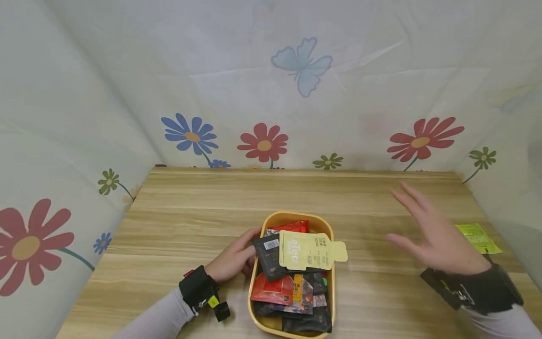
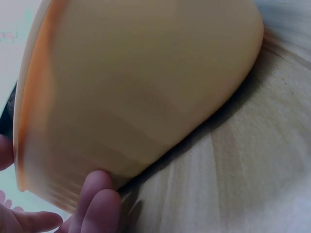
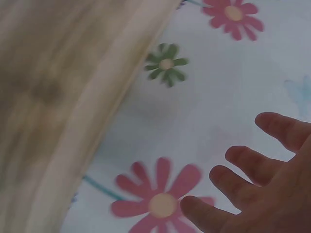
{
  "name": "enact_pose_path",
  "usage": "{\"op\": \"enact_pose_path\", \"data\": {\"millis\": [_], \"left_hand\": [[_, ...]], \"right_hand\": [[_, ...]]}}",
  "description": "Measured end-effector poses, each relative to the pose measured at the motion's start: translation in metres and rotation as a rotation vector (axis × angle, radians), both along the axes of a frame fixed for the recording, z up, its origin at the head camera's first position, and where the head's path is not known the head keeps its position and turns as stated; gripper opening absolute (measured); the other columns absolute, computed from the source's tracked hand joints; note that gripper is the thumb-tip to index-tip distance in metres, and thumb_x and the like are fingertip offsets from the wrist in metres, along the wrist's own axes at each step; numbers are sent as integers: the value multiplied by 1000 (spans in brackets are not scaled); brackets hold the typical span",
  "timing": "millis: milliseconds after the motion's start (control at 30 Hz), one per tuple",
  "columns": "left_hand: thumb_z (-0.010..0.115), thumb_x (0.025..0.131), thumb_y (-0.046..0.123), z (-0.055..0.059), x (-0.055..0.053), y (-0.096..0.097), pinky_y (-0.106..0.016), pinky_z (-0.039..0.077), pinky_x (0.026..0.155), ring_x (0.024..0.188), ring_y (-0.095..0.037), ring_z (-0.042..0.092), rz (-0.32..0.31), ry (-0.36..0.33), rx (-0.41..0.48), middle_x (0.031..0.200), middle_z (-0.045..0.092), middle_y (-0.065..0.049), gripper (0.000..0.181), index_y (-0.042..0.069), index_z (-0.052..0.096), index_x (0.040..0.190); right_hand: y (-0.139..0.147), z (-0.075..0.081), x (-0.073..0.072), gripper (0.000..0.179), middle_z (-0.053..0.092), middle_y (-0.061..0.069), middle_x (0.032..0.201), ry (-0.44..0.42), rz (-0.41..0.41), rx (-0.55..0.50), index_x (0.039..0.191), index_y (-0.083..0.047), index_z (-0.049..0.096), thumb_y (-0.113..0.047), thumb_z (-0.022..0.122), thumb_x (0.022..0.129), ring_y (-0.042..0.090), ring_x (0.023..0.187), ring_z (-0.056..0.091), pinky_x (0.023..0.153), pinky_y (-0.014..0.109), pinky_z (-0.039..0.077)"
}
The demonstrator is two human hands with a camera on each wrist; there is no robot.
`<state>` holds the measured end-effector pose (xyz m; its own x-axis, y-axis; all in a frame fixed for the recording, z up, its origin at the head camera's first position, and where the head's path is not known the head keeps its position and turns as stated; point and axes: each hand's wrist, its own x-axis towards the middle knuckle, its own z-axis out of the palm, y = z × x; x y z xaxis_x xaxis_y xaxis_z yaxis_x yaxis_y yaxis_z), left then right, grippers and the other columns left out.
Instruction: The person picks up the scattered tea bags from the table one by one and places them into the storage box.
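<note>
A yellow-orange plastic bin [image 1: 332,301] stands on the table, filled with flat packets. My left hand [image 1: 235,256] holds the bin by its left side. In the left wrist view, curled fingers [image 2: 99,204] lie against the outer wall, and one digit touches the rim. On top of the pile lie a pale yellow card-like packet [image 1: 311,250] with white lettering and a black packet [image 1: 268,261]. Below these are a red packet [image 1: 271,288] and several dark ones. My right hand [image 1: 444,240] is raised to the right of the bin, fingers spread, holding nothing.
A yellow-green packet [image 1: 478,238] lies at the table's right side, partly behind my right hand and wrist. The wood-grain table [image 1: 203,207] meets a white cloth backdrop [image 1: 237,94] printed with flowers and a butterfly. Similar cloth hangs at both sides.
</note>
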<state>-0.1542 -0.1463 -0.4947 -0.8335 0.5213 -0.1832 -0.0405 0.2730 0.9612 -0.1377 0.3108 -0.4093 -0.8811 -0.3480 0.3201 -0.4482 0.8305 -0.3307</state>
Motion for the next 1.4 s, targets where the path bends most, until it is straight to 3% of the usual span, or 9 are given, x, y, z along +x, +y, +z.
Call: {"op": "enact_pose_path", "data": {"millis": [267,433,667,833,1000,1167,1400], "left_hand": [[39,105,35,-4,-2,0,-46,58,59,69,-21,62,-7,-41,62,103,64,-14,54,21,33,157],[37,106,36,-4,-3,0,-45,58,59,69,-21,63,-9,-49,65,105,64,-14,53,22,33,157],[38,106,35,-4,-2,0,-46,58,58,69,-22,63,-11,-49,74,108,64,-14,54,20,32,157],[38,105,37,-3,-2,-1,-45,58,60,70,-23,64,-2,-54,60,110,64,-14,55,21,31,158],[38,105,35,-3,-3,-1,-45,58,60,70,-22,64,-5,-51,61,112,63,-14,55,21,31,158],[38,105,36,-3,-3,-2,-46,58,60,70,-22,64,-5,-52,65,112,64,-14,55,21,32,157],[39,105,36,-2,-3,-1,-46,58,59,68,-22,63,-4,-47,63,111,64,-15,54,21,33,157]], "right_hand": [[52,-51,2,95,20,33,158,-124,-145,150,154,1,33,-54,67,85,52,143,21,106,73,23],[71,-66,3,95,21,40,153,-237,-209,205,149,11,35,-58,60,89,59,136,24,102,74,25],[77,-68,15,95,31,41,146,-337,-189,236,146,12,40,-60,61,87,58,129,33,97,72,34],[73,-67,20,99,32,40,147,-340,-181,252,146,9,42,-64,63,83,57,129,35,98,71,35],[68,-67,21,91,35,38,146,-312,-130,234,144,7,45,-56,68,83,56,126,39,96,69,39],[56,-65,16,92,36,34,149,-291,-87,234,146,3,45,-57,70,81,53,127,43,96,66,42],[21,-63,-1,93,33,29,153,-275,-49,249,149,-2,46,-60,69,80,49,133,40,101,63,40]]}}
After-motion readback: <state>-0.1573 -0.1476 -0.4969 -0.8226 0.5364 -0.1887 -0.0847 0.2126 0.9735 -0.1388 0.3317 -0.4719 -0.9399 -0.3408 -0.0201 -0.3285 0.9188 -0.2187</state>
